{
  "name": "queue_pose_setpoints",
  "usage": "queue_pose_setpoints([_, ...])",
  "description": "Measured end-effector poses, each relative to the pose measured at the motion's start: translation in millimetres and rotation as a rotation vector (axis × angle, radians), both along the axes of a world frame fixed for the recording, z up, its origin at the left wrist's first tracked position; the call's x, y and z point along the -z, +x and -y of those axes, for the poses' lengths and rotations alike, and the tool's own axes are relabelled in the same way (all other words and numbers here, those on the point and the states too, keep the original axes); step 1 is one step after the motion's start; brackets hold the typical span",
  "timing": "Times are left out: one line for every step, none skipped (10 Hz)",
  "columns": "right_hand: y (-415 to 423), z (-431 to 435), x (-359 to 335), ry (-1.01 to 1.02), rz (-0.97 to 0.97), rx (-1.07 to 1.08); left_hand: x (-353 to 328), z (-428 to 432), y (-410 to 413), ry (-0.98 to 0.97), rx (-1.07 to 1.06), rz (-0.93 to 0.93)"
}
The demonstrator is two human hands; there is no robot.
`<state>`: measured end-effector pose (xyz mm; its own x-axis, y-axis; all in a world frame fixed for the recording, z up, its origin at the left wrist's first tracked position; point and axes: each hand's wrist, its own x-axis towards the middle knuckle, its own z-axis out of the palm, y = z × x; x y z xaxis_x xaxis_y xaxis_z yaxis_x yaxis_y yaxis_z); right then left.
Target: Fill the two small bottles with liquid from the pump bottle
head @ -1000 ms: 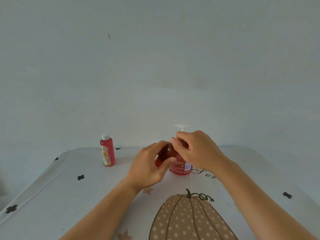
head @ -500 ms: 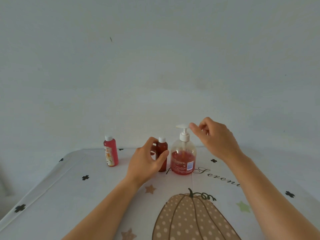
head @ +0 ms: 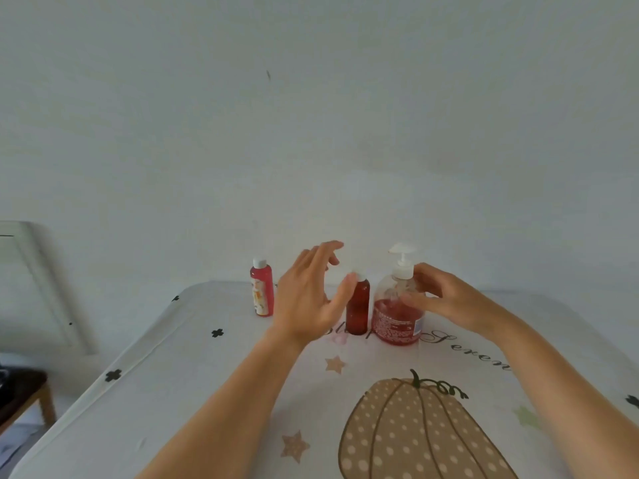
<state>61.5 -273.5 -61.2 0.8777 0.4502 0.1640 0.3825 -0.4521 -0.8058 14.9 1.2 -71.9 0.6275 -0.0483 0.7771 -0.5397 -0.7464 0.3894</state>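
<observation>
A clear pump bottle, about a third full of red liquid and with a white pump head, stands at the back of the table. Right beside it on the left stands a small dark red bottle with a white cap. A second small bottle, lighter red with a label and a white cap, stands further left. My left hand hovers in front of the dark bottle with fingers spread, its thumb tip by the cap. My right hand curls round the pump bottle's shoulder and neck from the right.
The table wears a white cloth printed with a dotted pumpkin, stars and black crosses. It stands against a plain white wall. A dark wooden stool sits on the floor past the table's left edge, below a pale frame.
My left hand has let go of the dark bottle and opened, lifting slightly. My right hand dropped from above the pump head onto the pump bottle's shoulder. The camera turned left.
</observation>
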Motion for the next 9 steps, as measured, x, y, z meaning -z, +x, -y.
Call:
queue_pose_setpoints([1, -2, 0, 0.027, -0.001, -0.009, -21, -30, 3, -0.093, -0.245, 0.258])
queue_pose_setpoints([0, -2, 5, 0.085, 0.026, 0.007, -27, -63, 9, -0.053, -0.518, 0.034])
queue_pose_setpoints([-1, -4, 8, 0.105, 0.039, 0.008, -22, -74, 8, -0.039, -0.577, -0.476])
queue_pose_setpoints([0, -5, 8, 0.103, 0.043, 0.003, -20, -77, 6, 0.091, -0.46, -0.606])
queue_pose_setpoints([2, -5, 9, 0.114, 0.041, -0.013, -19, -66, 6, 0.151, -0.205, -0.593])
queue_pose_setpoints([4, -4, 10, 0.128, 0.042, -0.013, -19, -49, 4, 0.195, -0.044, -0.582])
queue_pose_setpoints([4, -4, 12, 0.13, 0.048, -0.005, -13, -39, 3, 0.258, -0.007, -0.499])
queue_pose_setpoints([6, -2, 12, 0.118, 0.026, -0.005, -18, -42, 2, 0.261, -0.013, -0.488])
queue_pose_setpoints([8, 1, 8, 0.382, 0.098, 0.151, -10, -45, -4, 0.156, 0.027, -0.455])
